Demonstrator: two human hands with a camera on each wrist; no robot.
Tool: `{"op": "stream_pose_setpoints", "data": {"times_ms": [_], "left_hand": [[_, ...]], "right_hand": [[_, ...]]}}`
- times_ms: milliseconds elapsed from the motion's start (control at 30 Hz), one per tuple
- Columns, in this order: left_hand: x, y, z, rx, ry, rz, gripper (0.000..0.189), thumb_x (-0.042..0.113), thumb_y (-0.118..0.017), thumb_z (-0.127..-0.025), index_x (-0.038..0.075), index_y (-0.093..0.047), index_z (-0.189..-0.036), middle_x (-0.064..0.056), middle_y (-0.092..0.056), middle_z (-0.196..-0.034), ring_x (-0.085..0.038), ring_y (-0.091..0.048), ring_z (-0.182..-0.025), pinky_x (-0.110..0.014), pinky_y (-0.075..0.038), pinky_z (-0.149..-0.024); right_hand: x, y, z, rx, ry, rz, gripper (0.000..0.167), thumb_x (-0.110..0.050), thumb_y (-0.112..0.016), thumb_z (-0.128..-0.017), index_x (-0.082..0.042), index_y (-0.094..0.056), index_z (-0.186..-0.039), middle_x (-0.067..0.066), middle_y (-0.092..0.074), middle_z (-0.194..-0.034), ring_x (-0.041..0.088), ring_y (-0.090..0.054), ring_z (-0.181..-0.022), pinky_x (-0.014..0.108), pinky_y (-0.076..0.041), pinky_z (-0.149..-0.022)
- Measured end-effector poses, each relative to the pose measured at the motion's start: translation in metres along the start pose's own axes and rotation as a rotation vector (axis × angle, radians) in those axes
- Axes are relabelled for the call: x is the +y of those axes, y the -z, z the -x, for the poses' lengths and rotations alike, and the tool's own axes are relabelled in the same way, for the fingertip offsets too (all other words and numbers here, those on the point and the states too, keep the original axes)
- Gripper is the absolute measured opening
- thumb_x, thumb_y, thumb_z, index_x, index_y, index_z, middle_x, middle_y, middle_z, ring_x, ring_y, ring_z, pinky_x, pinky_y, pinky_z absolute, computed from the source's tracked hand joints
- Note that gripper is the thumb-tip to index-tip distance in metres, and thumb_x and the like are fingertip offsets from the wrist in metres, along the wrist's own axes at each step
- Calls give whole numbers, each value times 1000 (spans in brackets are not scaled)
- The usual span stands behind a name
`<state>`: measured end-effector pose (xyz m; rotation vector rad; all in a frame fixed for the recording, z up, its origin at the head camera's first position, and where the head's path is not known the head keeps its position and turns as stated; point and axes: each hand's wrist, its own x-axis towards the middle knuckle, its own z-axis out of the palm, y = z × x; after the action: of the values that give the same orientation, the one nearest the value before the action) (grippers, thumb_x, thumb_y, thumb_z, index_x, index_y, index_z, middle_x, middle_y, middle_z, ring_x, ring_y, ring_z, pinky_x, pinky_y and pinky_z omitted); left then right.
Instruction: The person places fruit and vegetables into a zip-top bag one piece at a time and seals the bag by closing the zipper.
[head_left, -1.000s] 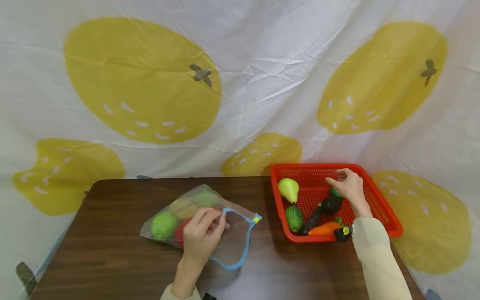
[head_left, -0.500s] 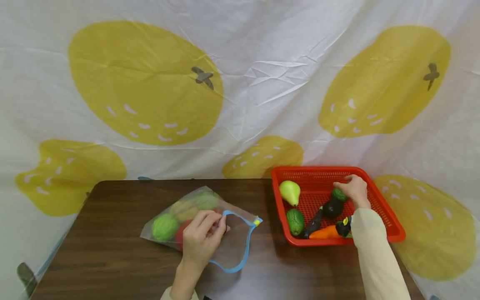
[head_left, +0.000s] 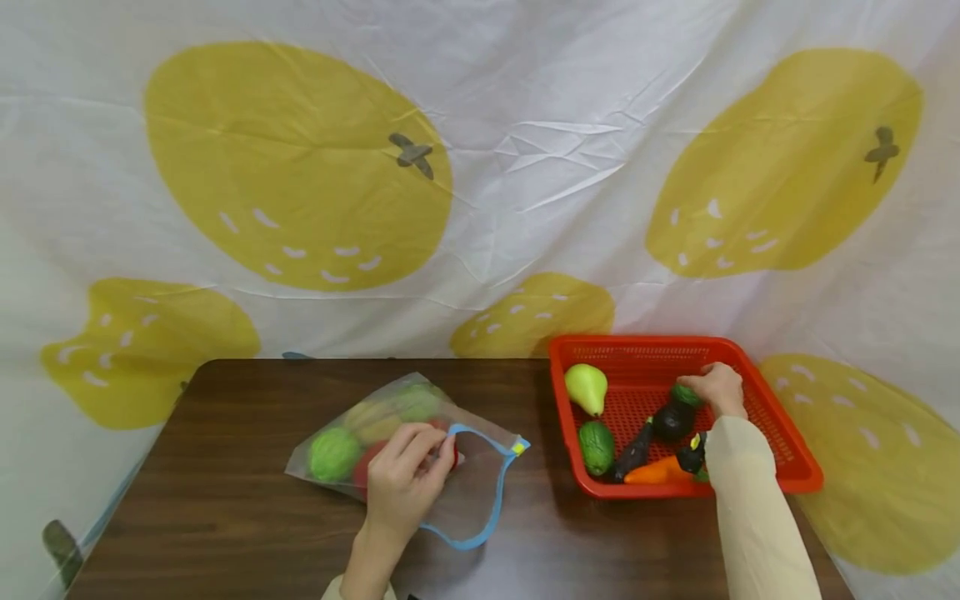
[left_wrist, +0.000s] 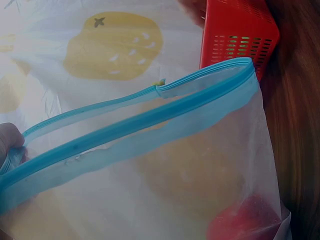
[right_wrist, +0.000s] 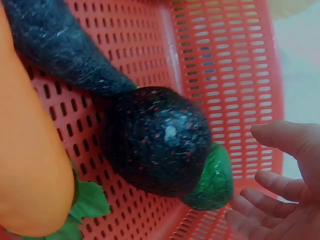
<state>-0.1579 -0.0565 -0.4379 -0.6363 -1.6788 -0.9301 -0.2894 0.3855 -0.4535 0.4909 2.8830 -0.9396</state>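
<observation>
My left hand (head_left: 405,475) pinches the edge of a clear zip bag, whose blue zip strip (left_wrist: 130,117) gapes wide in the left wrist view. Through the plastic show a green ball-like piece (head_left: 333,454), something yellow and a red round piece (left_wrist: 245,220). My right hand (head_left: 722,390) reaches into a red basket (head_left: 567,433) at its back right. In the right wrist view its fingers are spread, with the fingertips right beside a glossy green piece (right_wrist: 217,180). A dark, speckled round piece (right_wrist: 157,142) partly hides that green piece.
In the basket also lie a yellow-green pear (head_left: 587,388), a green bumpy oval piece (head_left: 596,447), a long dark eggplant (right_wrist: 60,50) and an orange carrot (right_wrist: 32,140). The brown table (head_left: 225,517) meets a lemon-print cloth (head_left: 480,167) behind.
My right hand has lowered into the basket and come down over the green piece. The left hand keeps its pinch on the bag. The head view has shifted slightly.
</observation>
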Motion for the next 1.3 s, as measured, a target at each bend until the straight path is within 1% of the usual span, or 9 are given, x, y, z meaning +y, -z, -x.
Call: {"op": "stream_pose_setpoints", "data": {"times_ms": [67, 267, 400, 500, 667, 833, 933, 1100, 1300], "left_hand": [[0, 0, 0, 2, -7, 5, 24, 17, -58, -90, 5, -63, -70, -5, -57, -71, -9, -47, -49, -12, -39, -45], [-1, 0, 1, 8, -16, 17, 23, 17, -59, -90, 4, -63, -71, -5, -57, -71, -10, -46, -49, -12, -39, -45], [0, 0, 1, 12, -23, 26, 23, 16, -59, -90, 4, -62, -70, -6, -56, -70, -10, -46, -49, -12, -38, -45], [0, 0, 1, 12, -26, 27, 23, 16, -59, -90, 4, -62, -70, -6, -56, -70, -10, -46, -49, -12, -38, -45], [-1, 2, 0, 13, -26, 16, 24, 16, -59, -90, 3, -63, -70, -6, -56, -70, -10, -46, -49, -12, -39, -45], [-2, 4, -1, 17, -30, 14, 24, 15, -59, -90, 3, -62, -70, -7, -56, -70, -10, -46, -49, -12, -39, -45], [-2, 4, -1, 17, -28, 17, 24, 15, -59, -90, 3, -62, -70, -7, -56, -70, -10, -46, -49, -12, -39, -45], [-1, 3, -1, 17, -30, 20, 24, 16, -59, -91, 4, -62, -70, -6, -56, -70, -10, -46, -49, -11, -39, -45], [-3, 3, -2, 26, -32, 13, 24, 16, -60, -90, 3, -62, -70, -7, -56, -69, -10, -46, -49, -12, -39, -45]], "right_hand": [[4, -2, -2, -11, -13, 0, 66, -26, -63, -87, 17, -38, -130, 37, -38, -131, 52, -38, -117, 58, -40, -94], [11, -8, -7, 22, -17, 16, 66, -26, -67, -83, 19, -41, -124, 38, -43, -125, 52, -43, -110, 57, -42, -91], [13, -10, -7, 44, 13, 72, 59, -26, -68, -81, 21, -49, -112, 40, -48, -112, 52, -48, -100, 56, -45, -87], [13, -12, -6, 38, -12, 113, 58, -26, -67, -81, 22, -49, -107, 42, -43, -107, 54, -45, -98, 59, -44, -85], [10, -16, -9, 31, -76, 122, 70, -24, -67, -81, 26, -34, -119, 45, -30, -116, 60, -32, -108, 65, -37, -90], [9, -22, -13, 45, -113, 67, 80, -21, -67, -80, 24, -19, -126, 47, -22, -123, 63, -26, -114, 66, -32, -95], [11, -25, -12, 55, -111, 37, 77, -20, -66, -80, 22, -18, -124, 46, -24, -122, 63, -28, -112, 66, -32, -95], [16, -28, -11, 69, -117, 50, 77, -20, -66, -80, 24, -19, -123, 45, -25, -120, 63, -29, -110, 65, -34, -93], [15, -29, -21, 68, -88, 58, 81, -24, -69, -81, 25, -21, -124, 46, -25, -122, 62, -27, -111, 65, -32, -96]]}}
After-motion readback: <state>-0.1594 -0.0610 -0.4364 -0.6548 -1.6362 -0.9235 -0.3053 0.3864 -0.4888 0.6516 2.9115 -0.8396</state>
